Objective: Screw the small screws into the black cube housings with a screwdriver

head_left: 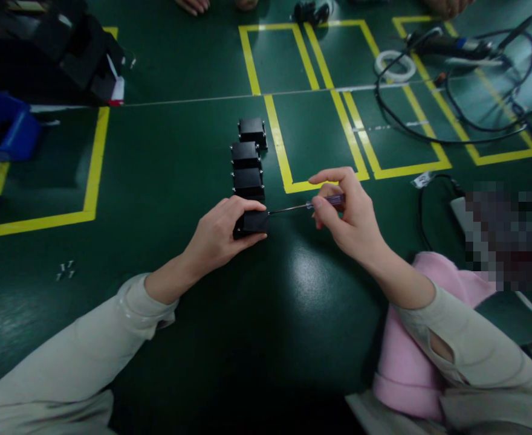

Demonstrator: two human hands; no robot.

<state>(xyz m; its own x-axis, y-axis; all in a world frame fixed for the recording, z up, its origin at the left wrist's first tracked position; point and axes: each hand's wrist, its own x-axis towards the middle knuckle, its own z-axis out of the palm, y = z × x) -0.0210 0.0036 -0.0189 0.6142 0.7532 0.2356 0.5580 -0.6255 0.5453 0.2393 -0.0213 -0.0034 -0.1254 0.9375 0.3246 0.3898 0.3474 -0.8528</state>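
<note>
My left hand (pixel 223 229) grips a small black box (pixel 253 222) on the green table, thumb along its far side and a finger along its near side. In my right hand (pixel 345 208) is a screwdriver (pixel 288 209) with a purple see-through handle, held almost level. Its tip meets the right end of the box, near a small screw at the corner. Beyond my left hand stand three similar black boxes in a column: one box (pixel 248 179) close by, a second box (pixel 245 152) behind it, and a third box (pixel 252 130) farthest away. Small screws show at their corners.
Several loose screws (pixel 65 270) lie at the left. A blue bin (pixel 5 127) and dark equipment stand at the far left. A cabled tool (pixel 451 45) and a white tape roll (pixel 395 65) lie far right. Pink cloth (pixel 411 362) sits under my right forearm. Other people's hands (pixel 193 5) show opposite.
</note>
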